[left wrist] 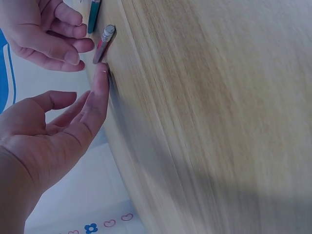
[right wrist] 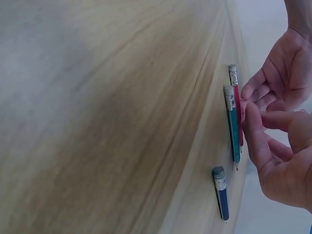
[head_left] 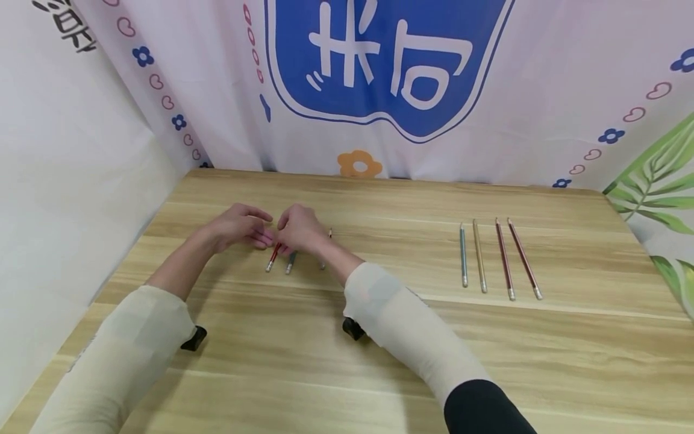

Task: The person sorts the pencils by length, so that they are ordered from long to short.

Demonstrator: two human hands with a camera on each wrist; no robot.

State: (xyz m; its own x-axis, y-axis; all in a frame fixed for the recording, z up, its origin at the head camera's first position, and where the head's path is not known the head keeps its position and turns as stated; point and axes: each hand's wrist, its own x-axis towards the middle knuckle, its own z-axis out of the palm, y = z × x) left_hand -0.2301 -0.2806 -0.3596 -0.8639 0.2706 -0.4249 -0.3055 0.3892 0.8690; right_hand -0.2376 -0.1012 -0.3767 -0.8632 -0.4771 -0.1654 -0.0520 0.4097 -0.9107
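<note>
Both hands are close together at the left part of the table, above a red pencil [right wrist: 237,102] that lies flat. The left hand [head_left: 241,228] has loosely extended fingers, its fingertips by the red pencil. Facing it, the right hand [head_left: 300,228] has relaxed, slightly bent fingers beside the red pencil and a green pencil [right wrist: 233,126]; no pencil shows between its fingers and thumb. Whether either hand touches the red pencil is hard to tell. A dark blue pencil [right wrist: 222,195] lies apart from these two; in the head view the right forearm partly hides it.
To the right lie a light blue pencil [head_left: 463,256], a yellow pencil [head_left: 479,256] and two dark red pencils [head_left: 504,259], spaced side by side. A printed curtain [head_left: 228,90] hangs along the back edge of the wooden table [head_left: 379,349].
</note>
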